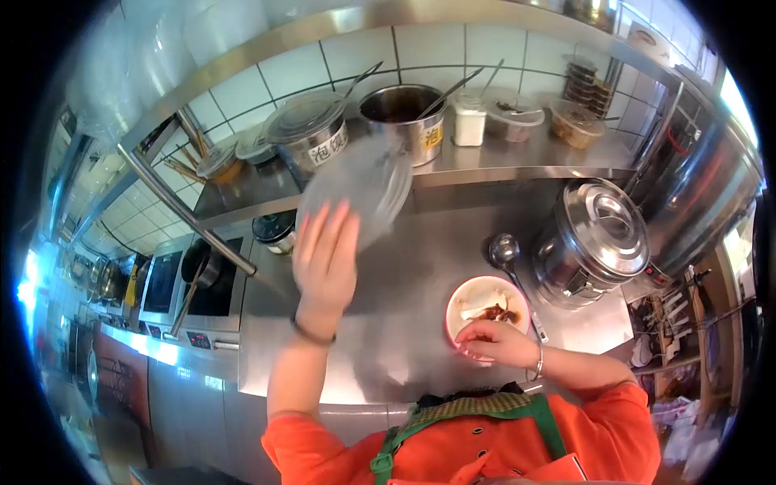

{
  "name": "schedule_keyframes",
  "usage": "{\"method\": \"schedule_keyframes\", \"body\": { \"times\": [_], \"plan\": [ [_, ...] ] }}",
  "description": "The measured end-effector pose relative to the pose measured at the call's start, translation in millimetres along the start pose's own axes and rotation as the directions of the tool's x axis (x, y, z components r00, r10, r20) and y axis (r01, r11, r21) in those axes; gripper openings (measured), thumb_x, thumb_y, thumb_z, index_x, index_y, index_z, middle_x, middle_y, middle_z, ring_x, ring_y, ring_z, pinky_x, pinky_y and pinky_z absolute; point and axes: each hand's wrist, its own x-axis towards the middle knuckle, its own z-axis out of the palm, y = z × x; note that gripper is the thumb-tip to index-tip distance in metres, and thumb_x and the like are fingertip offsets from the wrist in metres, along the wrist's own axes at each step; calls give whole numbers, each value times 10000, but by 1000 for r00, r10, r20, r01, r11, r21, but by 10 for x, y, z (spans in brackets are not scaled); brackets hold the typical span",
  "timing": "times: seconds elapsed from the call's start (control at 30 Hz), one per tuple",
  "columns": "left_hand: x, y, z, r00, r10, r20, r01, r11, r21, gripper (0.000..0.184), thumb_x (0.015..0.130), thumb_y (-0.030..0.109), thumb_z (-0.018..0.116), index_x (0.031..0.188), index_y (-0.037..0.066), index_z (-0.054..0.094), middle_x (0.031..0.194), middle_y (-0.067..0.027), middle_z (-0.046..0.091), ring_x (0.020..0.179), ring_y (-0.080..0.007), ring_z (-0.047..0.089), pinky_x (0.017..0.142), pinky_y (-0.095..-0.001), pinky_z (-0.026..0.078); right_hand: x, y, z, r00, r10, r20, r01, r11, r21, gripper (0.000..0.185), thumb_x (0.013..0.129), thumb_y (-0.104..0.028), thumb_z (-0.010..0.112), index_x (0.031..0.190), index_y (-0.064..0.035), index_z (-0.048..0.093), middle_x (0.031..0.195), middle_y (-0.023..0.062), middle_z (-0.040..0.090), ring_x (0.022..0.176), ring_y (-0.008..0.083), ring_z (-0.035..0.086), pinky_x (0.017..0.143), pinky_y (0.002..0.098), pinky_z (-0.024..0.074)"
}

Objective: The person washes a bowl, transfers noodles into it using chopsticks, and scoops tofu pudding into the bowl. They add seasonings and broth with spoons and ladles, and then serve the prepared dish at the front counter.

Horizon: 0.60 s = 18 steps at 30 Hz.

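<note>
My left hand (327,259) is raised over the counter with its fingers against a clear round plastic lid (364,190). The lid is tilted and blurred by motion, in front of the shelf pots. On the counter stands a pink-rimmed white bowl (477,293) with dark brown sauce or seasoning (497,314) and some pale matter inside. My right hand (503,343) is over the near side of this bowl, fingers curled together by the rim. Whatever those fingers pinch, if anything, is hidden.
A steel ladle (505,252) lies beside the bowl, next to a lidded steel pot (594,242). The shelf holds a lidded pot (305,129), an uncovered pot (404,121), a white container (469,121) and plastic tubs (514,117). A shelf post (190,206) and cooktops stand left.
</note>
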Motion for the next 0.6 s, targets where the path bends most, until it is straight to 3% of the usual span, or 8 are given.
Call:
{"method": "schedule_keyframes", "body": {
  "times": [0.03,0.07,0.13,0.23,0.43,0.53,0.6],
  "plan": [
    [257,-14,229,999,3,34,-3,1000,12,290,797,18,502,1075,57,579,1123,-79,584,1092,-298,502,937,-445,379,-84,8,-42,997,58,-44,-55,996,68,210,855,-118,545,1050,-42,556,875,0,585,775,71,535,683,212,439],
    [488,-27,425,998,3,70,-4,1000,24,333,788,-6,482,1099,69,575,1141,-62,577,1132,-302,469,964,-456,349,-148,113,-80,999,-25,-47,32,988,149,215,858,-105,546,1063,-41,549,872,-10,572,756,62,517,649,200,430],
    [629,-142,996,992,-29,123,28,1000,6,390,774,-9,488,1129,130,567,1195,-35,542,1172,-291,426,996,-467,307,-318,251,-157,994,-38,-98,53,987,152,211,859,-97,547,1062,-38,548,880,-3,574,762,66,523,648,204,436],
    [710,-166,1357,973,-75,219,92,994,-65,392,762,19,475,1127,130,564,1219,-40,519,1160,-307,432,1004,-520,270,-557,388,-307,973,-19,-230,67,977,202,197,865,-85,544,1051,-22,553,901,24,584,803,93,556,714,230,473],
    [988,-337,1466,918,-83,387,150,977,-148,450,737,-16,465,1158,136,518,1251,-48,488,1215,-317,380,1008,-563,235,-775,635,-563,953,39,-301,86,917,389,176,865,-85,540,1026,-20,567,899,30,593,778,90,561,711,232,475],
    [1115,-381,1438,858,-37,512,150,972,-180,504,705,35,514,1199,130,482,1305,-74,434,1262,-333,317,1018,-562,230,-797,664,-605,931,52,-362,72,944,322,168,851,-89,560,1007,-27,573,853,11,596,752,75,545,683,225,460],
    [1149,-359,1372,885,23,466,84,975,-207,588,690,61,551,1262,125,432,1366,-109,351,1283,-333,278,1035,-555,205,-833,604,-558,905,-4,-426,122,961,249,162,836,-97,593,981,-27,575,828,-1,587,729,56,530,653,206,447]
  ]
}}
